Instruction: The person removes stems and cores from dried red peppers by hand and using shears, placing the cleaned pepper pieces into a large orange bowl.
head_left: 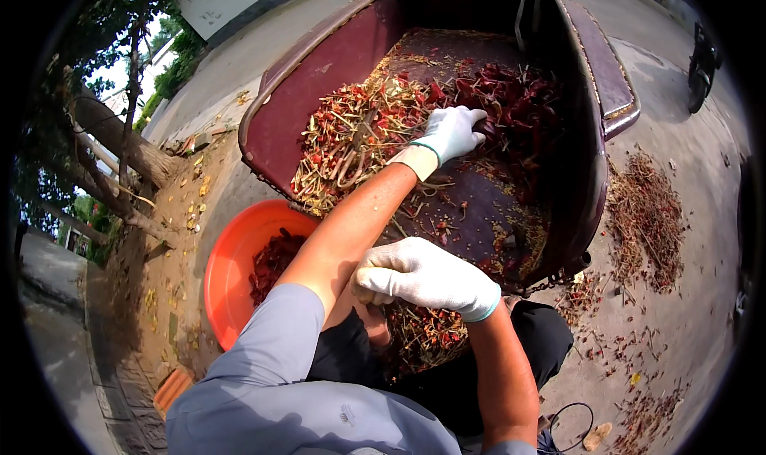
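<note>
My left hand (453, 134), in a white knit glove, reaches into the maroon cart bed (319, 58). Its fingers are slightly bent and apart, beside dark red dried chili peppers (515, 96); nothing shows in them. To its left lies a heap of pale stalks and red chili bits (351, 132). Nearer my body, my right hand (427, 273), gloved too, is closed with its fingers curled in; whatever it may hold is hidden. It hovers above a pile of stalks and scraps (427, 331) between my legs. An orange basin (226, 275) with dark red chilies (275, 263) stands left of my left forearm.
The cart's raised side walls and near edge border my reach. Loose stalks (650, 215) lie heaped on the concrete at right. Tree trunks (132, 140) rise from bare soil at left. A black cable (578, 407) curls near my right side, and a wheeled vehicle (702, 68) stands far right.
</note>
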`<action>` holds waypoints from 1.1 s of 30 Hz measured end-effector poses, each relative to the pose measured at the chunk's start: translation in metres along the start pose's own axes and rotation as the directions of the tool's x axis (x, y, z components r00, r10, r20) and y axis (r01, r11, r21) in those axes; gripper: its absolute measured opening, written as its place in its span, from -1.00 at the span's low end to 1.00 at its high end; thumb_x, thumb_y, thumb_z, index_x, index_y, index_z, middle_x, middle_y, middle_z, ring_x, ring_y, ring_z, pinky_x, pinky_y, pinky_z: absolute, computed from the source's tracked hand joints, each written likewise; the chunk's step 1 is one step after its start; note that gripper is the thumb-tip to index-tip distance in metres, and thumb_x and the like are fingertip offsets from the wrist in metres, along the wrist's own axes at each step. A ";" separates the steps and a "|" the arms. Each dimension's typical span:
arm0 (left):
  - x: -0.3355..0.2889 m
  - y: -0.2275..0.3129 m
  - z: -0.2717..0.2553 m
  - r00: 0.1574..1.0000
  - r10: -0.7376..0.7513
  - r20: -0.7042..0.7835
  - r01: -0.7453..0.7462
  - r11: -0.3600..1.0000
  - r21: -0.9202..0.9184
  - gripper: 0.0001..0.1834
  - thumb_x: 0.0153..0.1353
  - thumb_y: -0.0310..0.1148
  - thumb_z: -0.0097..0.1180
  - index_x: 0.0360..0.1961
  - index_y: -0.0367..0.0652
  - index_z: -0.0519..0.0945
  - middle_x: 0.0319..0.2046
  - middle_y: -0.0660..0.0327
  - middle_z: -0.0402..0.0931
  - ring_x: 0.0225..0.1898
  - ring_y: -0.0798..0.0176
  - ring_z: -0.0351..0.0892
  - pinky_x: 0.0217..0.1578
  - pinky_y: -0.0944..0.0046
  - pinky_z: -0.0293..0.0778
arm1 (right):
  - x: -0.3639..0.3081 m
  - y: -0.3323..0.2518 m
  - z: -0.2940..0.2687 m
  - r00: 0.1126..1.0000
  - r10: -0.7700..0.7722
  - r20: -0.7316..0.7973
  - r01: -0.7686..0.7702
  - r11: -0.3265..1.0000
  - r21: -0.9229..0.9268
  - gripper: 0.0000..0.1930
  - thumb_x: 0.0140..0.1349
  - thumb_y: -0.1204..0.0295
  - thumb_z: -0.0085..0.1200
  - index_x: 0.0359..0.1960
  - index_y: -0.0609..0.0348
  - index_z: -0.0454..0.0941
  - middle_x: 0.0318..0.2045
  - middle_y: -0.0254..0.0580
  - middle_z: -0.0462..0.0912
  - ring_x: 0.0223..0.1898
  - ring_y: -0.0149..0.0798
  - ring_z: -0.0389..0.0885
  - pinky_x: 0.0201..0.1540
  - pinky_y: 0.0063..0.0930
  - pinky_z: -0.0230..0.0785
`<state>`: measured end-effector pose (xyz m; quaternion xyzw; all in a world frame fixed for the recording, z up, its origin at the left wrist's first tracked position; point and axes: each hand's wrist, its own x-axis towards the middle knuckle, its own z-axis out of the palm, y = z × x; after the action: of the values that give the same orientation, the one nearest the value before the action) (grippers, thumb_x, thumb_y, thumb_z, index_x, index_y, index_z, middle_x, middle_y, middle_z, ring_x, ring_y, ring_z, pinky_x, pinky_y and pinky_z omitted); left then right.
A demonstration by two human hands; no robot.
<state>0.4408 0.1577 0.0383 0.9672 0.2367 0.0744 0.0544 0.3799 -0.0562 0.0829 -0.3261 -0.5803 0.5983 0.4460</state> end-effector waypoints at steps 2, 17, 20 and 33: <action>-0.005 0.019 0.015 0.992 0.104 -0.074 -0.087 0.974 0.209 -0.59 0.20 -0.06 0.22 0.07 0.14 0.64 -0.12 0.22 0.61 -0.01 0.12 0.58 0.04 0.09 0.41 | 0.000 0.003 -0.004 1.000 0.014 -0.024 -0.014 1.000 0.012 -0.66 0.43 0.24 0.02 -0.41 0.26 0.54 -0.50 -0.40 0.53 -0.41 -0.48 0.43 -0.27 -0.50 0.39; -0.126 -0.017 -0.007 0.956 -0.170 -0.241 0.067 0.921 -0.383 -0.80 0.21 -0.28 0.22 -0.16 -0.02 0.74 -0.23 0.17 0.70 -0.19 0.12 0.71 -0.14 0.19 0.59 | -0.004 0.005 -0.011 0.889 0.079 -0.451 -0.151 0.981 -0.125 -0.69 0.38 0.28 0.04 -0.23 0.36 0.62 -0.50 -0.28 0.64 -0.45 -0.50 0.56 -0.33 -0.47 0.45; -0.133 -0.022 -0.009 0.946 -0.149 -0.287 0.011 0.902 -0.431 -0.81 0.17 -0.33 0.24 -0.19 -0.10 0.73 -0.16 0.14 0.68 -0.18 0.08 0.70 -0.12 0.21 0.59 | -0.007 0.004 -0.016 0.784 0.019 -0.620 -0.210 0.949 -0.236 -0.73 0.34 0.30 0.07 -0.22 0.30 0.63 -0.56 -0.19 0.62 -0.49 -0.46 0.57 -0.37 -0.48 0.42; -0.158 -0.018 -0.041 0.985 -0.147 -0.088 0.025 0.631 -0.775 -0.74 0.32 -0.37 0.19 -0.08 -0.34 0.66 -0.35 0.27 0.68 -0.30 0.52 0.54 -0.24 0.39 0.50 | -0.006 0.017 -0.023 0.416 -0.409 -0.812 -0.310 0.776 -0.549 -0.53 0.22 0.56 0.16 0.21 0.04 0.50 -0.14 -0.17 0.67 -0.38 -0.41 0.62 -0.27 -0.52 0.51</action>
<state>0.2873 0.1027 0.0570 0.8309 0.2316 0.2344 0.4483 0.4010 -0.0513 0.0622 -0.7046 -0.4174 0.0790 0.5684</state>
